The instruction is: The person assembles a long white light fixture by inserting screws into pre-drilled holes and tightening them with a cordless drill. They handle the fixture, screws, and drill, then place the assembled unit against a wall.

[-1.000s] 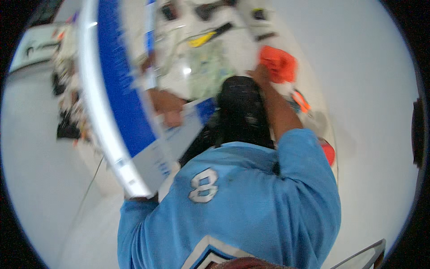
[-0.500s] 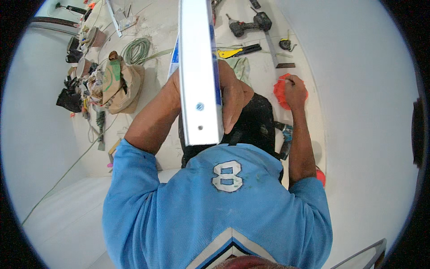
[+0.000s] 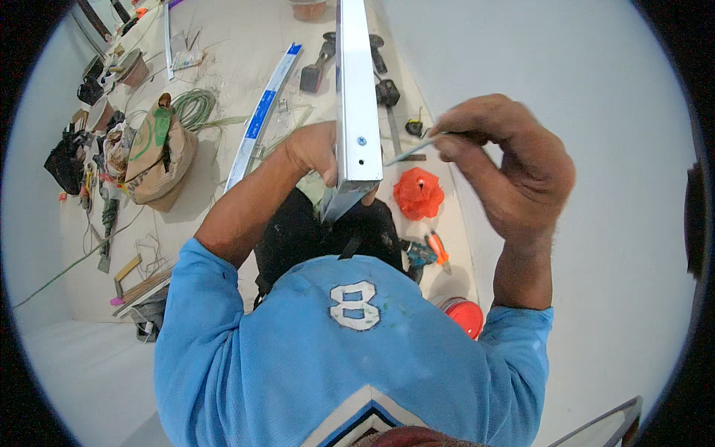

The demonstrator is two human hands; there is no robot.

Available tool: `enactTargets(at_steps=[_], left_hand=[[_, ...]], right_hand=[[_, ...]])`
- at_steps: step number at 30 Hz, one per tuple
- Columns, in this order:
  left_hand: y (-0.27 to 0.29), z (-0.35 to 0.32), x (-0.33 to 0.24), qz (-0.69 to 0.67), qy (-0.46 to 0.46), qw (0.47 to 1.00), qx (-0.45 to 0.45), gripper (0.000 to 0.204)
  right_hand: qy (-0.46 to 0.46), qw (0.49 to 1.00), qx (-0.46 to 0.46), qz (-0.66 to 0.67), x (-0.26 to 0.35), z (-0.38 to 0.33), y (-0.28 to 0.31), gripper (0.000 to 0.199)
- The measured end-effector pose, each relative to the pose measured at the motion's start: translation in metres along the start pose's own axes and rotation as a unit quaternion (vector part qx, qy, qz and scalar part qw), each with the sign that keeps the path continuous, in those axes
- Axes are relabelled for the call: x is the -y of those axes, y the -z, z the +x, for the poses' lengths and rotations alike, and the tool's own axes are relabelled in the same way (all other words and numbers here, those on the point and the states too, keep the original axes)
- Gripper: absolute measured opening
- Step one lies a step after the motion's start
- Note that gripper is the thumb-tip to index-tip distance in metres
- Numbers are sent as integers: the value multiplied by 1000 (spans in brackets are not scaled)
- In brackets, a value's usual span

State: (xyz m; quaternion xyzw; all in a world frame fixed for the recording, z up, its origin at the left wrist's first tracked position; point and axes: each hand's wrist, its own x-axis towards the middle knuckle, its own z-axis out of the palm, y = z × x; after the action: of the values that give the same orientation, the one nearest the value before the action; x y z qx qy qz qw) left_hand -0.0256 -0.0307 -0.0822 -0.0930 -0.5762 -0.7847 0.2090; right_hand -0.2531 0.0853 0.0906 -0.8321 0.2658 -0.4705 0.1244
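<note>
A long white metal channel (image 3: 359, 97) stands upright before me, its lower end facing me. That end bears a screw head (image 3: 362, 141) with a small open hole below it. My left hand (image 3: 316, 149) is closed around the channel near this end, its fingers partly hidden behind it. My right hand (image 3: 525, 167) is raised to the right of the channel. Between thumb and fingers it pinches a thin metal pin (image 3: 414, 152), rivet-like, which points left toward the hole and seems apart from the channel. Below lies a crumpled orange-red plastic bag (image 3: 419, 194).
Another metal strip (image 3: 261, 115) with blue film lies on the floor at left. Further left are a brown paper bag (image 3: 160, 167) and a coiled hose (image 3: 195, 109). Orange-handled pliers (image 3: 438, 248), a blue drill (image 3: 418, 253) and a red-lidded tub (image 3: 463, 316) sit right of me.
My right hand has risen from the orange-red bag to beside the channel, now with the pin showing. The channel and my left hand have shifted within the view, and the channel's end sits higher.
</note>
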Motion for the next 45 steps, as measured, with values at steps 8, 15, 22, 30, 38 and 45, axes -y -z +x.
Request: enactTargets(at_steps=[8, 15, 22, 30, 38, 45], left_hand=[[24, -10, 21, -140, 24, 990, 2, 88], [24, -12, 19, -121, 27, 992, -15, 87], [19, -9, 17, -116, 17, 993, 0, 87], [16, -12, 11, -102, 18, 995, 10, 83], [19, -9, 12, -96, 24, 995, 31, 81], [13, -10, 10, -100, 15, 995, 20, 82]], right_hand=[[44, 993, 91, -67, 4, 28, -21, 20], [63, 987, 132, -61, 4, 38, -15, 18], [83, 979, 159, -101, 12, 43, -13, 16], [136, 965, 179, -138, 17, 47, -14, 16], [95, 979, 150, -97, 12, 49, -19, 17], [102, 969, 203, -94, 8, 50, -14, 20]])
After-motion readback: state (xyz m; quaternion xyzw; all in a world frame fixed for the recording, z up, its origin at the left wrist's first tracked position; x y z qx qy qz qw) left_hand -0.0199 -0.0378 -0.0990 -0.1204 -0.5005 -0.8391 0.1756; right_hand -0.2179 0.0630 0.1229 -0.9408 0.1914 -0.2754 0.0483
